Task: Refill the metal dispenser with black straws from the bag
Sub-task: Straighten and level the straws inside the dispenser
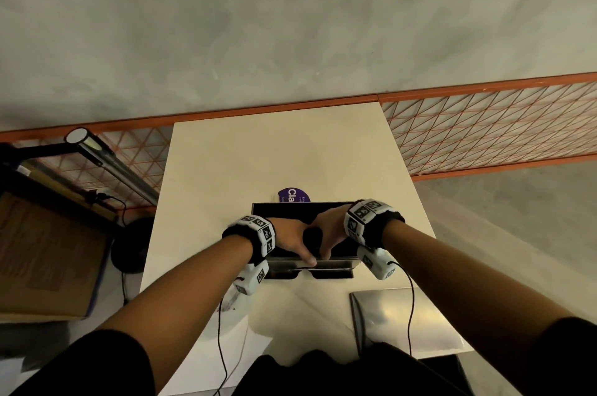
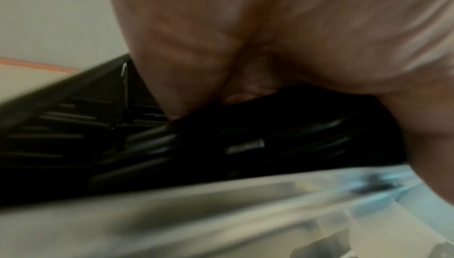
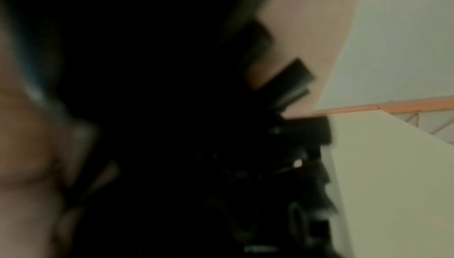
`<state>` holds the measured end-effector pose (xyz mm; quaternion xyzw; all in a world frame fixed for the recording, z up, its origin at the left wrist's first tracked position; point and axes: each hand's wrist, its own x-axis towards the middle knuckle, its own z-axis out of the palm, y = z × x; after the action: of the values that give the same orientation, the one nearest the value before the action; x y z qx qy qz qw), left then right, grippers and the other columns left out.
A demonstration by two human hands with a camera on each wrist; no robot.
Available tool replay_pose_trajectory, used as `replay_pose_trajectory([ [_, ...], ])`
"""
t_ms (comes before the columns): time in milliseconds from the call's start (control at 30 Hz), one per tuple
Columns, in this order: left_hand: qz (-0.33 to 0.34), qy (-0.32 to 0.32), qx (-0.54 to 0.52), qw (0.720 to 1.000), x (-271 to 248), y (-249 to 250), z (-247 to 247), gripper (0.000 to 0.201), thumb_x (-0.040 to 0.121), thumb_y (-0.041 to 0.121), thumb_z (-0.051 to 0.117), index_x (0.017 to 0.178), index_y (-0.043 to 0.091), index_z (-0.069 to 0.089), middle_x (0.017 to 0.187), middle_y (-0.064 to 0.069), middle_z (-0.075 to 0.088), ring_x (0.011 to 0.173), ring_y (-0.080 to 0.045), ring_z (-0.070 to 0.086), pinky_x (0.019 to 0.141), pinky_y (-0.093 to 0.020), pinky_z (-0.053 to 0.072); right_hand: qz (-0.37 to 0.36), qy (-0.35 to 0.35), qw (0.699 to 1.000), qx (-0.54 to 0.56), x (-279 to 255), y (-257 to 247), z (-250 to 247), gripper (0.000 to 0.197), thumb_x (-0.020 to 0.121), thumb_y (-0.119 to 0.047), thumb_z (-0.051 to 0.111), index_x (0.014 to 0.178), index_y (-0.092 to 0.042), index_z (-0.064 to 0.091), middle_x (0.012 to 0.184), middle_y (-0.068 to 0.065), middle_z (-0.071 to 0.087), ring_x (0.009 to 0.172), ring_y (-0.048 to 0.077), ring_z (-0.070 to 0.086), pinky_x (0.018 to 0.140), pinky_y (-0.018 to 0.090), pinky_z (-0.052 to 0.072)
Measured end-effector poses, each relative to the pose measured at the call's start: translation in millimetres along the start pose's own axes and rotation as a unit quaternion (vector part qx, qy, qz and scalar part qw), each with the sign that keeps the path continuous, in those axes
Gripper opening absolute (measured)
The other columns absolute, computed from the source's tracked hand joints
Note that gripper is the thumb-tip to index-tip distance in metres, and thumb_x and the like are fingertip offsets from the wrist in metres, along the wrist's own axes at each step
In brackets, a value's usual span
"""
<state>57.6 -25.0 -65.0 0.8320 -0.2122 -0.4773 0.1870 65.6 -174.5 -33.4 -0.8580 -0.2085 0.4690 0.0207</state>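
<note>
The metal dispenser [image 1: 326,269] stands open in the middle of a white table [image 1: 258,153]. My left hand [image 1: 290,242] and right hand [image 1: 331,231] meet over its open top and together grip a bundle of black straws [image 1: 312,238]. In the left wrist view my fingers curl round the bundle of straws [image 2: 270,139], and more black straws [image 2: 61,136] lie inside the box below, behind its shiny front wall [image 2: 172,213]. The right wrist view is dark and blurred, showing only some straw ends [image 3: 292,81]. A bit of clear plastic [image 1: 231,297], perhaps the bag, lies under my left wrist.
A flat metal lid [image 1: 403,318] lies on the table at near right. A purple round label [image 1: 292,195] sits just behind the dispenser. An orange mesh rail [image 1: 484,127] runs behind the table. A cardboard box [image 1: 42,260] and a tube lamp [image 1: 106,163] stand to the left.
</note>
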Motion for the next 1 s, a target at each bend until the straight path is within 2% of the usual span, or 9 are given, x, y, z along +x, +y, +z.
replay_pose_trajectory([
  [133, -0.004, -0.006, 0.013, 1.0, 1, 4, 0, 0.059, 0.078, 0.045, 0.086, 0.128, 0.022, 0.065, 0.121, 0.004, 0.07, 0.113, -0.017, 0.063, 0.105, -0.031, 0.046, 0.001, 0.003, 1.0, 0.008, -4, 4, 2, 0.062, 0.063, -0.05, 0.08, 0.119, -0.028, 0.065, 0.102, -0.003, 0.07, 0.094, 0.018, 0.065, 0.084, 0.033, 0.053],
  [267, -0.006, 0.006, 0.016, 1.0, 0, 6, 1, 0.05, 0.077, 0.043, 0.085, 0.119, 0.021, 0.069, 0.111, 0.004, 0.072, 0.103, -0.018, 0.066, 0.098, -0.032, 0.051, -0.016, 0.032, 0.998, 0.046, -16, 15, 0, 0.057, 0.068, -0.056, 0.076, 0.118, -0.03, 0.065, 0.103, -0.006, 0.069, 0.093, 0.016, 0.065, 0.074, 0.029, 0.049],
  [433, -0.008, 0.025, 0.029, 0.999, 0, 3, 2, 0.058, 0.074, 0.05, 0.083, 0.123, 0.025, 0.064, 0.109, 0.01, 0.068, 0.101, -0.015, 0.063, 0.092, -0.031, 0.05, -0.033, 0.095, 0.985, 0.143, -26, 33, 5, 0.048, 0.079, -0.069, 0.057, 0.11, -0.034, 0.066, 0.104, -0.007, 0.067, 0.096, 0.015, 0.063, 0.087, 0.037, 0.051],
  [533, -0.025, 0.001, 0.04, 0.999, 0, 2, 2, 0.045, 0.077, 0.048, 0.082, 0.112, 0.028, 0.064, 0.099, 0.013, 0.064, 0.098, -0.017, 0.062, 0.084, -0.027, 0.047, -0.046, 0.098, 0.984, 0.143, -29, 32, 15, 0.049, 0.086, -0.071, 0.049, 0.109, -0.031, 0.066, 0.1, -0.006, 0.068, 0.094, 0.014, 0.063, 0.087, 0.034, 0.05],
  [600, -0.037, -0.019, 0.048, 0.998, 0, 3, 2, 0.039, 0.078, 0.046, 0.082, 0.106, 0.027, 0.064, 0.102, 0.008, 0.066, 0.101, -0.02, 0.063, 0.089, -0.03, 0.049, -0.044, 0.081, 0.988, 0.125, -29, 27, 18, 0.055, 0.085, -0.074, 0.046, 0.114, -0.031, 0.064, 0.1, -0.006, 0.067, 0.093, 0.014, 0.064, 0.086, 0.033, 0.05],
  [700, -0.046, -0.039, 0.051, 0.997, 0, 7, 1, 0.04, 0.077, 0.046, 0.082, 0.107, 0.028, 0.064, 0.106, 0.007, 0.067, 0.104, -0.02, 0.062, 0.097, -0.033, 0.049, -0.023, 0.05, 0.995, 0.08, -26, 21, 14, 0.062, 0.081, -0.078, 0.048, 0.121, -0.032, 0.061, 0.102, -0.007, 0.064, 0.095, 0.015, 0.062, 0.083, 0.033, 0.048],
  [800, -0.044, -0.038, 0.047, 0.997, 0, 9, 1, 0.042, 0.077, 0.045, 0.083, 0.108, 0.026, 0.064, 0.109, 0.005, 0.067, 0.105, -0.019, 0.062, 0.096, -0.031, 0.048, -0.02, 0.024, 0.997, 0.074, -22, 17, 9, 0.061, 0.08, -0.075, 0.054, 0.12, -0.03, 0.062, 0.109, -0.006, 0.066, 0.098, 0.016, 0.062, 0.084, 0.033, 0.047],
  [900, -0.044, -0.023, 0.034, 0.998, -3, 6, -1, 0.047, 0.074, 0.049, 0.085, 0.109, 0.027, 0.065, 0.108, 0.007, 0.067, 0.104, -0.019, 0.063, 0.096, -0.03, 0.048, -0.029, 0.028, 0.993, 0.11, -19, 20, 7, 0.054, 0.083, -0.071, 0.054, 0.118, -0.03, 0.063, 0.108, -0.007, 0.065, 0.099, 0.015, 0.063, 0.088, 0.033, 0.048],
  [1000, -0.036, -0.011, 0.017, 0.999, -10, 5, -8, 0.051, 0.076, 0.047, 0.086, 0.118, 0.025, 0.068, 0.11, 0.007, 0.07, 0.104, -0.017, 0.065, 0.094, -0.028, 0.048, -0.048, 0.049, 0.974, 0.215, -21, 28, 3, 0.044, 0.085, -0.066, 0.056, 0.11, -0.031, 0.065, 0.106, -0.006, 0.069, 0.097, 0.015, 0.066, 0.089, 0.032, 0.05],
])
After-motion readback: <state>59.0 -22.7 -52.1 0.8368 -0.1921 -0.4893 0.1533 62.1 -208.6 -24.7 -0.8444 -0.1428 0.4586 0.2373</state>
